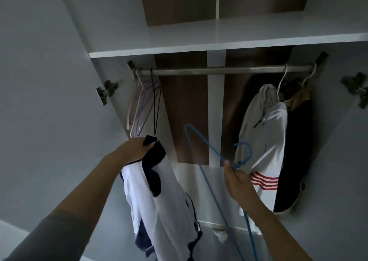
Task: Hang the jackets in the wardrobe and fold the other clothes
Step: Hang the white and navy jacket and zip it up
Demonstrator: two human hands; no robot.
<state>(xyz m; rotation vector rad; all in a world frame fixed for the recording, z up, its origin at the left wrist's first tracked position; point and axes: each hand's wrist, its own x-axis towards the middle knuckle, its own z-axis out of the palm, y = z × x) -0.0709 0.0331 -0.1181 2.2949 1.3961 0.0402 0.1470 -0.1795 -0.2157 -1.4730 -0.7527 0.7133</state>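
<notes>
Left hand (133, 151) grips the dark collar of a white-and-navy jacket (159, 201), fingers curled round the fabric; the garment hangs free below the fist, in front of the open wardrobe. Right hand (238, 183) pinches a blue wire hanger (201, 161) near the base of its hook, with the frame slanting up-left and one long side trailing down past the wrist.

Rail (219, 70) runs under a white shelf (199, 49). Left end: a cluster of bare hangers (143, 105), pink, purple, black, bunched against the side wall. Right end: a white jacket with red stripes (264, 141) on a pale hanger, and just beside it a dark garment (294, 161) close to the right wall. Between the two groups the middle stretch of rail is bare, brown back panel showing behind. Door hinges (106, 90) sit on both side edges.
</notes>
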